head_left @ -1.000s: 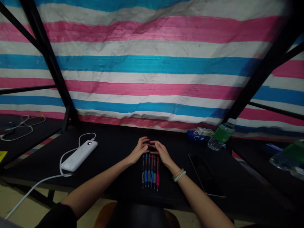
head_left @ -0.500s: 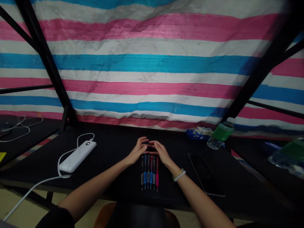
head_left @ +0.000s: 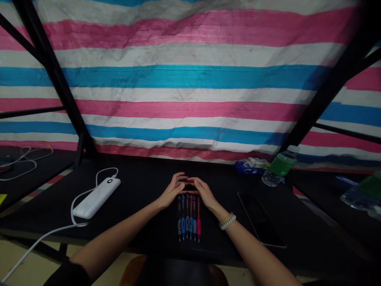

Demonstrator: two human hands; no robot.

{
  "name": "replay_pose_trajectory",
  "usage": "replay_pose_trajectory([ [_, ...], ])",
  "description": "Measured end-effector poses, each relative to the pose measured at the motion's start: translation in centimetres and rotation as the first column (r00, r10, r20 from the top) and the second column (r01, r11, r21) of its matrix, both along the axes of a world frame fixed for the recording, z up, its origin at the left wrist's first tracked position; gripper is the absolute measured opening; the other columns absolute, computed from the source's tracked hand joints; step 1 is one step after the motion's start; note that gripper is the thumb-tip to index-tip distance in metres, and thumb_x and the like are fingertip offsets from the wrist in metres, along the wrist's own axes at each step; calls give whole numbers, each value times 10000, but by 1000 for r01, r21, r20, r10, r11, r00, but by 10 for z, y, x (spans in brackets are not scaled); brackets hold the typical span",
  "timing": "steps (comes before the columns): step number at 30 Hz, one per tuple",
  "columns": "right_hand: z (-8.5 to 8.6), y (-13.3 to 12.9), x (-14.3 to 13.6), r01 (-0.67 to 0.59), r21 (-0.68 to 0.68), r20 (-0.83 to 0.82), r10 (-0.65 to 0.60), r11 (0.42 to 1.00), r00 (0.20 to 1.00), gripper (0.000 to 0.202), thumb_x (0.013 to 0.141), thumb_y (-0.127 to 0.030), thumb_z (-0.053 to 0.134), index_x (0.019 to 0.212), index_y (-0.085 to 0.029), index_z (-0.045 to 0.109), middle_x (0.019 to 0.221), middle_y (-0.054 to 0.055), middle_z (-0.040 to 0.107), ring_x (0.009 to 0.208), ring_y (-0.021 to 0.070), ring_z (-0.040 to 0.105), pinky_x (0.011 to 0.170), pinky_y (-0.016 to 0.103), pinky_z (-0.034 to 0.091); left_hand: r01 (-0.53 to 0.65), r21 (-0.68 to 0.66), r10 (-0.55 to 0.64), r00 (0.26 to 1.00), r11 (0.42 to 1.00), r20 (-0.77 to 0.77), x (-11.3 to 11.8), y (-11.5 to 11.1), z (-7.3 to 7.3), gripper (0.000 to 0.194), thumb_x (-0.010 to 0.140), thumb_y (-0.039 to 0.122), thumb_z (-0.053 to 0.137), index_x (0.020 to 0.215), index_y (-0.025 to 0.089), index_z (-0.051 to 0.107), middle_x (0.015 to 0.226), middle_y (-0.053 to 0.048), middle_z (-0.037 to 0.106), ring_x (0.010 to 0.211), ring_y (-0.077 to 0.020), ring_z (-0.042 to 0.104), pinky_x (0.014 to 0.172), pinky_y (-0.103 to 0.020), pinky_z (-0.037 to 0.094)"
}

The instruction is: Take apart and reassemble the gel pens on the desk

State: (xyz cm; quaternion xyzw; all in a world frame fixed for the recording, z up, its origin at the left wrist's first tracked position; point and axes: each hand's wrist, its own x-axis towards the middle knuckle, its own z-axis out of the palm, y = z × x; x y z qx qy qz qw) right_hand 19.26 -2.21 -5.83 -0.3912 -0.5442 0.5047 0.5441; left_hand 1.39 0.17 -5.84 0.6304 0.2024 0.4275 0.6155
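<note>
Both hands, left hand point(head_left: 173, 189) and right hand point(head_left: 203, 191), rest loosely curled, gripping nothing, against 5 pens point(head_left: 188, 218), so a nudge could scatter them toward the table point(head_left: 143, 222) edge.

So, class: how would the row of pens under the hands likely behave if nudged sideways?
The pens look slim and round-barrelled, so they would probably roll apart on the flat black table. They seem light and stiff. The left hand and right hand cupped at their tops likely keep them aligned.
</note>
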Motion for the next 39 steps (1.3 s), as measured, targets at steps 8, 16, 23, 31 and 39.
replay_pose_trajectory([
  [8,0,-1,0,-4,26,17,4,1000,1000,426,837,-591,581,1010,-214,680,1120,88,656,1133,299,593,829,450,575,8,-45,-7,1000,999,12,1,3,-1,537,868,486,588,1303,255,373,1336,-137,417,1178,-274,498,934,-527,483],
  [16,1,-5,1,29,92,79,-37,995,996,380,860,-553,573,1022,-233,696,1114,69,664,1081,271,618,886,440,545,1,-30,-1,1000,1000,-15,-2,9,-1,528,871,489,580,1313,257,408,1341,-143,462,1180,-271,510,967,-525,445],
  [23,0,-12,11,168,191,123,-194,967,973,309,895,-459,566,1026,-218,707,1112,62,672,1107,252,579,1007,425,433,207,246,-129,945,947,-299,-40,25,26,331,839,353,667,1129,195,643,1189,-105,618,1187,-264,538,1051,-462,362],
  [31,11,-17,14,267,171,70,-282,948,957,307,887,-456,566,951,-193,710,955,84,709,959,247,649,826,363,505,420,555,-64,834,718,-549,-57,6,54,181,871,299,639,1018,229,717,1176,-89,600,1125,-221,541,1007,-388,388],
  [39,14,-14,18,320,105,29,-324,942,945,293,811,-463,654,853,-183,733,843,83,713,846,240,659,711,326,498,529,629,-5,767,570,-641,-45,-13,51,144,801,359,717,908,263,726,1195,-51,585,1156,-233,489,1014,-379,357],
])
